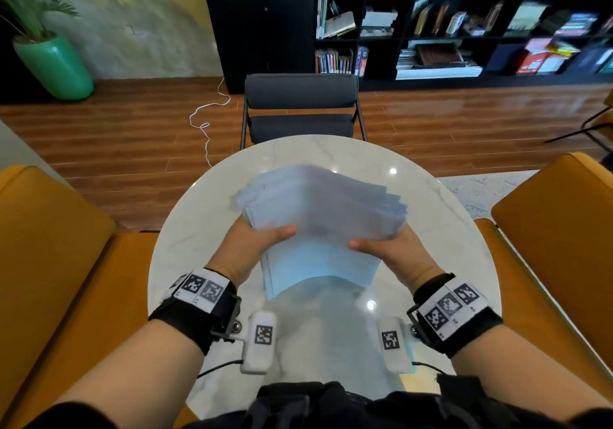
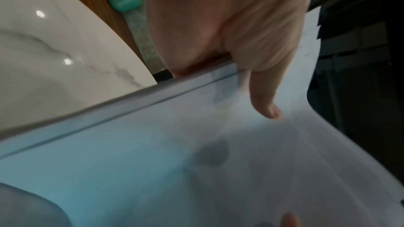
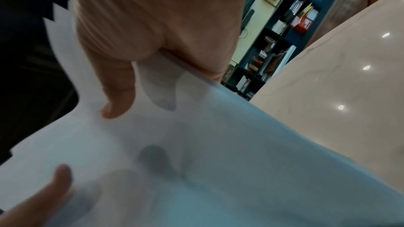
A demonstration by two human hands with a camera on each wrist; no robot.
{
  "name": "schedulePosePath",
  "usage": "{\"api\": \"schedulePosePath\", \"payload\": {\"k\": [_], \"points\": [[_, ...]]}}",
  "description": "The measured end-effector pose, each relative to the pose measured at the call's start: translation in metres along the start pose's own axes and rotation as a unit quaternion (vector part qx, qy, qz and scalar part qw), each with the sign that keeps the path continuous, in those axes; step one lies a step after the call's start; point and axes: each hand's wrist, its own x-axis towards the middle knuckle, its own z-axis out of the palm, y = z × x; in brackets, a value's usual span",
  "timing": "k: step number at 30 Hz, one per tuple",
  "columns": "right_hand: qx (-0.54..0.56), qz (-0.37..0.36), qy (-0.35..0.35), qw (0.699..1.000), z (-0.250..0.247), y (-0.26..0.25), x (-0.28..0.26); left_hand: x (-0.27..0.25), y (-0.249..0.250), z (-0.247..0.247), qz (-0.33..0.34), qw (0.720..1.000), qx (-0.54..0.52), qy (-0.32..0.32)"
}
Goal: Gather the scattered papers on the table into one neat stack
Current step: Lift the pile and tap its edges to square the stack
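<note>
Above the round white marble table [image 1: 212, 216], both hands are holding the stack of papers [image 1: 325, 216] up off the surface. Left hand [image 1: 252, 246] is gripping the stack's left edge, thumb lying on the top sheet, fingers going underneath. Right hand [image 1: 391, 252] is gripping the right edge the same way, thumb on top. Far edges of the sheets are fanning out unevenly, corners sticking out on the right side; sheets are motion-blurred. Left wrist view is showing the thumb [image 2: 262, 96] pressing on the top sheet with the stack edge wedged in the hand's crook. Dark grey chair [image 1: 300, 106] is sitting across the table, black bookshelf [image 1: 431, 30] behind it.
</note>
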Motion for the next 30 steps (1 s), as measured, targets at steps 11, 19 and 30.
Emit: {"api": "schedulePosePath", "payload": {"k": [11,19,30], "points": [[0.067,-0.047,0.001,0.997,-0.006,-0.030,0.003,0.000,0.016,-0.009,0.028,0.999,-0.034,0.016],[0.030,-0.082,-0.015,0.996,-0.008,-0.029,0.005,0.002,0.022,-0.009,0.068,0.997,-0.009,0.021],[0.054,-0.061,-0.058,0.995,-0.022,-0.035,0.010,0.009,0.025,-0.020,0.067,0.997,-0.026,-0.042]]}}
